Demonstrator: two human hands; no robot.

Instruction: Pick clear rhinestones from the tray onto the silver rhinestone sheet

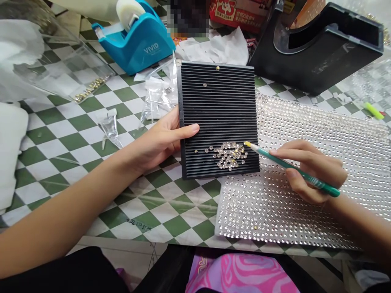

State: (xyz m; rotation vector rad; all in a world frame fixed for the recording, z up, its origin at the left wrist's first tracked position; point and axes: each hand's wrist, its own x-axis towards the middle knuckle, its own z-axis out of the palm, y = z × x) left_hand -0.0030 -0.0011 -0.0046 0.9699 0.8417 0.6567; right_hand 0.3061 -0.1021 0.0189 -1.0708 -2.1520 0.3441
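My left hand (166,136) grips the left edge of a black ridged tray (220,110), thumb on top and the other fingers mostly hidden beneath. A cluster of small clear rhinestones (227,156) lies near the tray's lower right, a few yellowish ones among them. Two single stones sit near its top. My right hand (311,171) is closed around a green pencil-like pen (287,165). Its yellow tip is at the upper right edge of the cluster. Under the right hand and partly under the tray lies a white sheet (275,211) covered with rows of shiny stones.
A blue tape dispenser (137,40) stands at the back left, a black dispenser (314,53) at the back right. A clear box (65,67) with gold stones is at left. Small plastic bags (157,99) lie beside the tray on the green-and-white checked tablecloth (122,203).
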